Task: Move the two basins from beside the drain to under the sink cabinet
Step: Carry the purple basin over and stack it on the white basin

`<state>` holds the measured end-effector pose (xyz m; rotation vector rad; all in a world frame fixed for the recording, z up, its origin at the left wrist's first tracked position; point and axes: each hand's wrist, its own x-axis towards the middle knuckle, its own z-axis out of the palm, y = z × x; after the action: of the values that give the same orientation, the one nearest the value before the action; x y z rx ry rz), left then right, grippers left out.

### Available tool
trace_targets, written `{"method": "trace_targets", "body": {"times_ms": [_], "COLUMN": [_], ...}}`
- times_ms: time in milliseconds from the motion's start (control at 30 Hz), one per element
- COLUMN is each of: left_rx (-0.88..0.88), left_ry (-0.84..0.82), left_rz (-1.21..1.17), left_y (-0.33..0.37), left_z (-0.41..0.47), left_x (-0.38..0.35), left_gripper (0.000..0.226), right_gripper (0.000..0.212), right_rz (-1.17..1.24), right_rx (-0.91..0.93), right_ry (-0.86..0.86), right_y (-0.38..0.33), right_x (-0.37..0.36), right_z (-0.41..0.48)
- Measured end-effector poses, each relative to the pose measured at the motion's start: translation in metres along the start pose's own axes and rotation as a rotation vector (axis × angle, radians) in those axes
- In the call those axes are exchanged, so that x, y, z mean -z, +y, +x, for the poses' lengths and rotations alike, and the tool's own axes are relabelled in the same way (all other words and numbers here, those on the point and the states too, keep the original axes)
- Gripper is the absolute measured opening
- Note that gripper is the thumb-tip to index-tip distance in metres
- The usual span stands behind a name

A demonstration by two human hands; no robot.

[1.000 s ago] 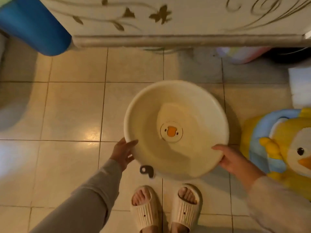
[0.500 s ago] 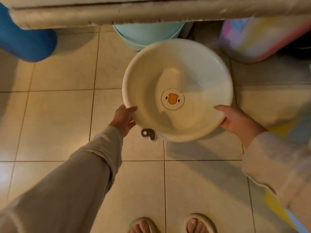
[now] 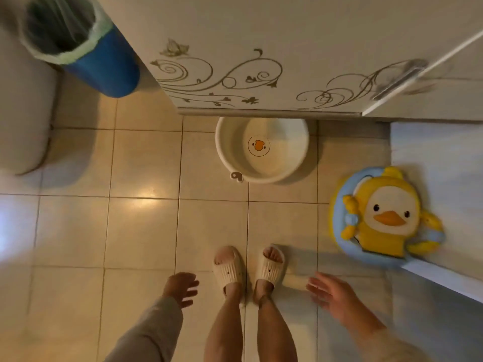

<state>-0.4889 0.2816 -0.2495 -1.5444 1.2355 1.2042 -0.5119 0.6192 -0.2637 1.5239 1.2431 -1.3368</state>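
A cream basin (image 3: 281,163) with an orange duck mark on its bottom sits on the floor tiles, its far rim tucked under the lower edge of the sink cabinet (image 3: 261,61). A small hook tab sticks out at its near left rim. The second basin is hidden from here. My left hand (image 3: 181,287) hangs empty with fingers spread, near my left foot. My right hand (image 3: 332,293) is also empty and spread, right of my feet. Both hands are well back from the basin.
A blue bin (image 3: 99,61) lined with a bag stands left of the cabinet. A yellow duck seat (image 3: 386,218) leans against a white raised ledge (image 3: 439,165) at the right. My slippered feet (image 3: 248,267) stand on the beige tiles.
Both hands let go of the cream basin, which now rests on the floor partly under the cabinet. I have stood up and my hands have drawn back beside my legs.
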Motion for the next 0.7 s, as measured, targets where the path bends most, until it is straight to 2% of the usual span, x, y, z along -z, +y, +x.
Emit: {"method": "trace_targets", "body": {"times_ms": [100,233,367,500,700], "left_rx": [0.063,-0.056,-0.132,-0.239,-0.312], "left_ry": [-0.016,0.004,-0.012,0.01,0.115], "left_rz": [0.077,0.271,0.364,0.28,-0.09], "left_y": [-0.059,-0.105,-0.107,-0.083,-0.096], "left_z": [-0.077,-0.148,-0.192,-0.215,-0.242], "left_x": [0.019,0.041,0.06,0.077,0.087], "left_gripper": [0.014,0.015,0.014,0.008,0.009], "right_gripper": [0.008,0.01,0.011,0.009,0.012], "right_rz": [-0.055,-0.204,-0.331,-0.471,-0.766], "right_rx": [-0.006,0.052,0.156,0.213,0.308], "right_ry": [0.092,0.072,0.043,0.019,-0.005], "right_y": [0.049,0.082,0.082,0.052,-0.021], "right_x": [0.033,0.057,0.065,0.07,0.075], "right_z": [-0.087,-0.176,-0.231,-0.253,-0.252]}}
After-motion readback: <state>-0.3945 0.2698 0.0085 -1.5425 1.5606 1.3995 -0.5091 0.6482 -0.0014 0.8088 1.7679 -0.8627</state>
